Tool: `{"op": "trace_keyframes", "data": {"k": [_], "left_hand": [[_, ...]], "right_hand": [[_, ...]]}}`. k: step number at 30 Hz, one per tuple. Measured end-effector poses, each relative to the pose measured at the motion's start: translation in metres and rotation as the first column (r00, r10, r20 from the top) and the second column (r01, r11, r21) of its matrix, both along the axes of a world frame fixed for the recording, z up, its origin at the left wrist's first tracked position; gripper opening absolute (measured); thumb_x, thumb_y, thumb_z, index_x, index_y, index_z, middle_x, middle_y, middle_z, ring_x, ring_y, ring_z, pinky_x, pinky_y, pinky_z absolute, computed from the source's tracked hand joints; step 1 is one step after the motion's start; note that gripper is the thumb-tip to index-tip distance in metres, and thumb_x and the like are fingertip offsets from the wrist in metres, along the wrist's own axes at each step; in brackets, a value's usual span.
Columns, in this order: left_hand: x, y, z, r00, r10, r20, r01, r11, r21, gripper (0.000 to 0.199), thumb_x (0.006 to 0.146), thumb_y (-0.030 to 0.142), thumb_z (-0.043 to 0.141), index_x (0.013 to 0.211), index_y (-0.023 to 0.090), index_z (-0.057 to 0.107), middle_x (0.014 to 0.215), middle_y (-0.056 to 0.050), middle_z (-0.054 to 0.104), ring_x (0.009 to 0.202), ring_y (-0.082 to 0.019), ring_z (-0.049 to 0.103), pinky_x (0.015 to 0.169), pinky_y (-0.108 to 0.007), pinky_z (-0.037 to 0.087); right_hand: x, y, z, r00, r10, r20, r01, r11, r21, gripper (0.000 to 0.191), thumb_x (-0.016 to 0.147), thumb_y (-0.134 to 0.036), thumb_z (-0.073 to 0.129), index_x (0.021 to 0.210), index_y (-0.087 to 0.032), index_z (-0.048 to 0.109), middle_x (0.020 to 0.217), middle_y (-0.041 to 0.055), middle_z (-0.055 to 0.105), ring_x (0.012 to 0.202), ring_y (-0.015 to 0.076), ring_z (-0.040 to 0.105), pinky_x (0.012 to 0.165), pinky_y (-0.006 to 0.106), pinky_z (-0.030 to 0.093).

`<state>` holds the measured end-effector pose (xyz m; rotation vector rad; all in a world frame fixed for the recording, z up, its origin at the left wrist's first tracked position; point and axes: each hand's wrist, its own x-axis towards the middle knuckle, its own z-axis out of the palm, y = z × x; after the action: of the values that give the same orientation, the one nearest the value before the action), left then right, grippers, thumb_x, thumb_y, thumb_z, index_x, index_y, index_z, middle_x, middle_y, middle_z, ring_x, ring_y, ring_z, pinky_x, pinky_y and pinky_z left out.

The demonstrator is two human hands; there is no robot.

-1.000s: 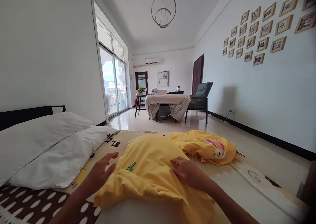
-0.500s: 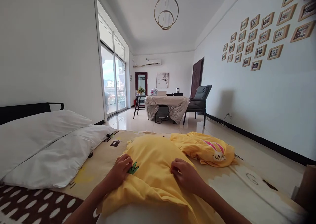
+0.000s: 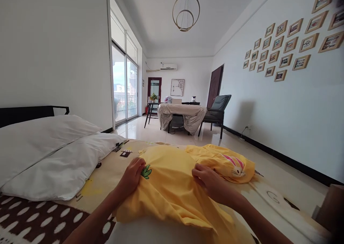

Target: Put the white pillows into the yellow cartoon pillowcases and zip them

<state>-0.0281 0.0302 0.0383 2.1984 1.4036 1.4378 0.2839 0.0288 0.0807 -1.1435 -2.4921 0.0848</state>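
A yellow pillowcase [image 3: 169,190] with a green leaf print lies over a white pillow [image 3: 150,233], whose bare near end shows at the bottom. My left hand [image 3: 135,170] grips the cloth at its left side, beside the leaf print, fingers closed. On the right side, my right hand [image 3: 205,177] pinches the same cloth with bent fingers. Beyond my right hand lies a second yellow cloth [image 3: 225,161] with a rabbit face, crumpled on the bed.
Two white pillows [image 3: 59,168] lie at the left on the patterned bed sheet [image 3: 107,176]. Past the bed stand a covered table [image 3: 180,111] and a black chair [image 3: 217,111]. A brown object [image 3: 329,208] is at the right edge.
Both hands have moved slightly apart, the right one further right, still on the yellow pillowcase. The cloth between them is spread wider, and its near edge has shifted right.
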Motion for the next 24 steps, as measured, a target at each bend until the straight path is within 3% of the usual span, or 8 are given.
{"op": "trace_keyframes", "data": {"k": [2,7,10,13,16,20,22,24], "left_hand": [[-0.001,0.004,0.007,0.999,-0.021,0.036,0.021,1.0,0.003,0.026,0.092,0.038,0.033,0.084,0.02,0.05,0.092,-0.005,0.06,0.088,-0.018,0.055,0.08,-0.028,0.041],[0.003,0.014,0.012,0.995,0.056,0.082,-0.055,0.998,-0.015,0.025,0.093,0.039,0.029,0.082,0.021,0.043,0.068,0.002,0.05,0.064,-0.014,0.047,0.064,-0.026,0.037],[0.012,0.009,-0.002,0.997,0.008,-0.081,-0.015,0.996,-0.093,0.018,0.092,0.03,0.027,0.081,0.022,0.038,0.064,0.003,0.046,0.06,-0.013,0.044,0.058,-0.024,0.032],[0.021,-0.006,-0.024,0.933,-0.085,-0.35,-0.008,0.966,-0.257,0.003,0.085,0.022,0.039,0.082,0.022,0.037,0.066,0.003,0.053,0.06,-0.014,0.048,0.056,-0.025,0.028],[0.025,-0.025,-0.034,0.845,-0.133,-0.518,-0.049,0.945,-0.322,0.003,0.085,0.023,0.042,0.086,0.021,0.041,0.073,-0.001,0.061,0.066,-0.017,0.056,0.057,-0.026,0.03],[0.028,-0.059,-0.011,0.804,-0.122,-0.582,-0.057,0.958,-0.28,0.026,0.095,0.029,0.023,0.083,0.021,0.045,0.075,-0.003,0.064,0.068,-0.018,0.059,0.059,-0.027,0.033],[0.032,-0.077,0.0,0.782,-0.112,-0.613,-0.055,0.968,-0.246,0.03,0.095,0.036,0.025,0.083,0.021,0.048,0.079,-0.004,0.064,0.073,-0.019,0.06,0.063,-0.027,0.037],[0.038,-0.091,0.0,0.748,-0.122,-0.653,-0.061,0.966,-0.251,0.025,0.091,0.04,0.036,0.088,0.021,0.052,0.084,-0.006,0.066,0.078,-0.021,0.061,0.067,-0.028,0.04]], "right_hand": [[0.0,0.004,-0.001,0.991,0.038,-0.126,-0.04,0.999,-0.02,0.019,0.091,-0.025,0.034,0.078,-0.02,0.047,0.093,0.0056,0.056,0.08,0.0163,0.051,0.074,0.029,0.039],[-0.008,0.018,-0.024,0.905,-0.055,-0.422,0.013,0.995,-0.101,0.022,0.091,-0.039,0.035,0.079,-0.022,0.042,0.071,-0.0008,0.051,0.067,0.0152,0.047,0.066,0.028,0.038],[-0.015,0.025,-0.046,0.844,-0.082,-0.53,-0.019,0.983,-0.183,0.027,0.09,-0.045,0.037,0.076,-0.022,0.04,0.067,-0.0027,0.045,0.064,0.0139,0.042,0.06,0.026,0.036],[-0.023,0.025,-0.07,0.805,-0.106,-0.584,-0.088,0.952,-0.294,0.028,0.088,-0.048,0.036,0.077,-0.022,0.039,0.063,-0.0042,0.041,0.06,0.0129,0.038,0.056,0.025,0.034],[-0.028,0.009,-0.079,0.849,-0.107,-0.518,-0.109,0.923,-0.37,0.027,0.086,-0.045,0.038,0.074,-0.021,0.039,0.064,-0.0034,0.045,0.061,0.0129,0.04,0.058,0.025,0.034],[-0.026,-0.034,-0.056,0.953,-0.122,-0.277,0.002,0.918,-0.396,0.021,0.088,-0.038,0.036,0.08,-0.021,0.044,0.065,-0.0024,0.054,0.061,0.0136,0.045,0.06,0.026,0.032],[-0.024,-0.054,-0.045,0.977,-0.12,-0.179,0.047,0.929,-0.367,0.022,0.089,-0.038,0.034,0.081,-0.022,0.047,0.066,-0.0015,0.057,0.061,0.0142,0.048,0.061,0.027,0.032],[-0.024,-0.068,-0.044,0.989,-0.119,-0.086,0.078,0.923,-0.377,0.022,0.087,-0.036,0.037,0.076,-0.021,0.049,0.069,0.0005,0.06,0.064,0.0151,0.052,0.061,0.026,0.032]]}}
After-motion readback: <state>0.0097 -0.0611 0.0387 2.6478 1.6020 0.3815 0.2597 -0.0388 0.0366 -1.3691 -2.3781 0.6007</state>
